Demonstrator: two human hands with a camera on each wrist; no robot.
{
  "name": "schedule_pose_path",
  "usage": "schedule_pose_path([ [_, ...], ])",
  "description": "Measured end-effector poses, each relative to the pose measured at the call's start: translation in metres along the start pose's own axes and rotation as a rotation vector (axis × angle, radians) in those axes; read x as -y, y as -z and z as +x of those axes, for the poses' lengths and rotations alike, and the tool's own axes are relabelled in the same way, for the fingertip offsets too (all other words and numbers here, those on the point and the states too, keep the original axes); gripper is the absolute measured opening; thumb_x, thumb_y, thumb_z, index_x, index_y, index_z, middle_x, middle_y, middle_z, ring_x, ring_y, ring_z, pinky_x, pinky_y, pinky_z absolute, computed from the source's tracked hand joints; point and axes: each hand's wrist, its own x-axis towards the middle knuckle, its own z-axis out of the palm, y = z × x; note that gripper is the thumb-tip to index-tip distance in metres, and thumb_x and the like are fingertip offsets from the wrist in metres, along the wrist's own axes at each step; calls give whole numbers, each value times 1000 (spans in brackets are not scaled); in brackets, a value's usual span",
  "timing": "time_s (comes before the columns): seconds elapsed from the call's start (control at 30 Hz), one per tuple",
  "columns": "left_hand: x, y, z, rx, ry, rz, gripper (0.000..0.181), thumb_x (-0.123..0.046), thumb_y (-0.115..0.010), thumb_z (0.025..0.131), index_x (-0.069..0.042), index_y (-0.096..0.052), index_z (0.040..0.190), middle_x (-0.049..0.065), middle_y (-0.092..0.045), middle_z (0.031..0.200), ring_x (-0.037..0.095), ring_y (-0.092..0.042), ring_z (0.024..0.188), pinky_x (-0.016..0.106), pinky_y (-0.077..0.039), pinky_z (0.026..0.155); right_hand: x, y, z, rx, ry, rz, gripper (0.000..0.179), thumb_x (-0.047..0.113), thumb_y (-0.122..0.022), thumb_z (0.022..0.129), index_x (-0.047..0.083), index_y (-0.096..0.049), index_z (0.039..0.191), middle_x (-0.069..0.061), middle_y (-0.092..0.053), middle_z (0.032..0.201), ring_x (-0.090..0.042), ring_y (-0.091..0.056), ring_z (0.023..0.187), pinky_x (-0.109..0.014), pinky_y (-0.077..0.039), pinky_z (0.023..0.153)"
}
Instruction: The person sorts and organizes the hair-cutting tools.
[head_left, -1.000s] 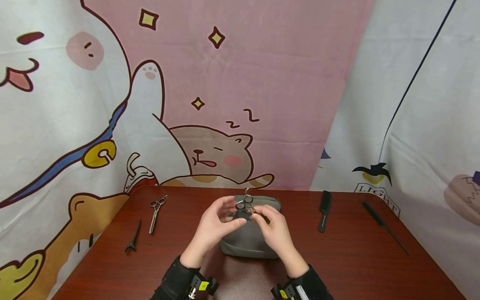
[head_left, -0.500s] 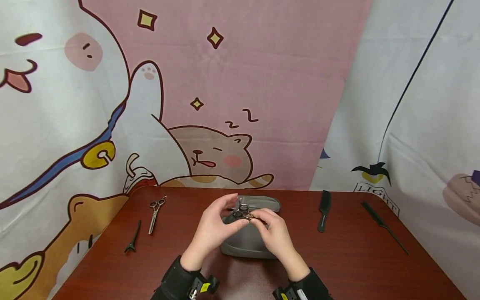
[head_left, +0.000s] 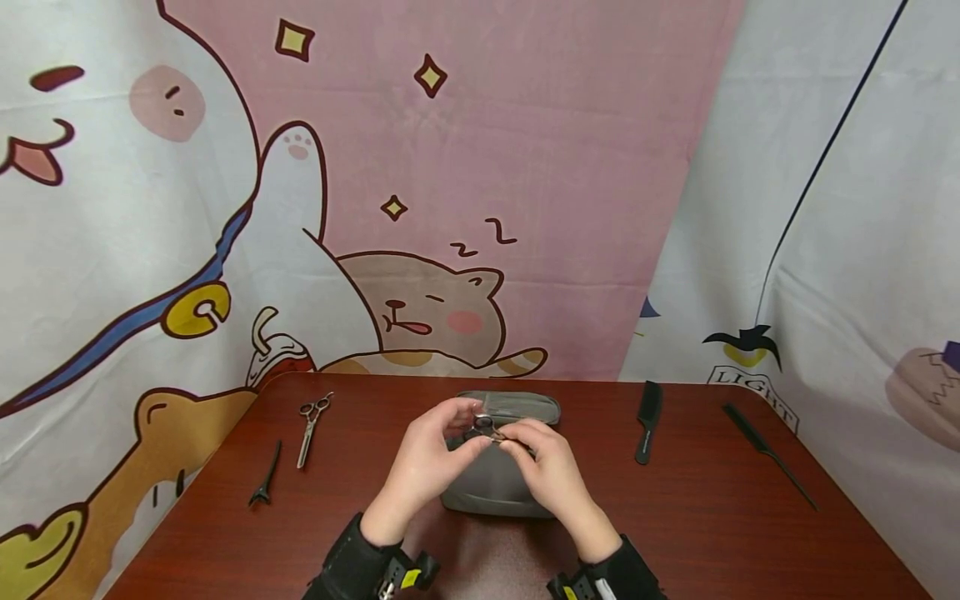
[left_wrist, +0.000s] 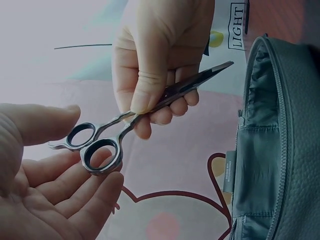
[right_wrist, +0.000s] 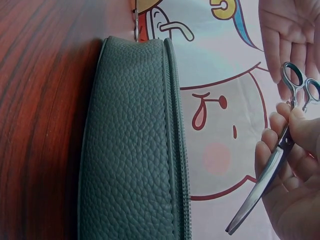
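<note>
My right hand (head_left: 551,467) pinches a pair of hairdressing scissors (left_wrist: 181,91) near the pivot, between thumb and curled fingers. The blades are together and stick out past that hand; their tip shows low in the right wrist view. My left hand (head_left: 422,457) is at the two finger rings, its thumb to one side and its relaxed fingers extended behind them, fingertips right at the ring edges. Under both hands a grey-green zip bag (head_left: 498,487) stands on the table, unzipped. Its lining and inner pockets (left_wrist: 257,172) show in the left wrist view.
Thinning scissors (head_left: 311,432) and a black hair clip (head_left: 266,477) lie on the left of the brown table (head_left: 360,417). To the right are a wide black comb (head_left: 649,421) and a tail comb (head_left: 761,444). A cartoon cloth (head_left: 562,208) hangs behind.
The scissors have tilted over, their rings dropping from upright down between the hands. My left hand's fingers have come closer around the rings. The bag and the other tools have stayed put.
</note>
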Motion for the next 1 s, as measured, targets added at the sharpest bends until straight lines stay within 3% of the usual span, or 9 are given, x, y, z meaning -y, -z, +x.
schedule_pose_path([
  [0.43, 4, -3, -1, 7, 3, 30, 25, -4, -75, 87, -11, -69, 110, -3, -70, 96, 15, -67, 88, 34, -56, 78, -2, 0, -2, 19, 26, -9, 17, 2, -74, 85, 12, -75, 97, 6, -68, 94, -11, -64, 83, -27, -53, 68],
  [1.0, 9, -1, -2, 1, 24, 42, 14, -5, -76, 86, -14, -74, 97, -7, -69, 85, 7, -64, 73, 25, -52, 61, -3, 3, -2, 76, -5, 11, 17, 4, -74, 85, 15, -77, 99, 7, -69, 96, -13, -65, 88, -29, -54, 72],
])
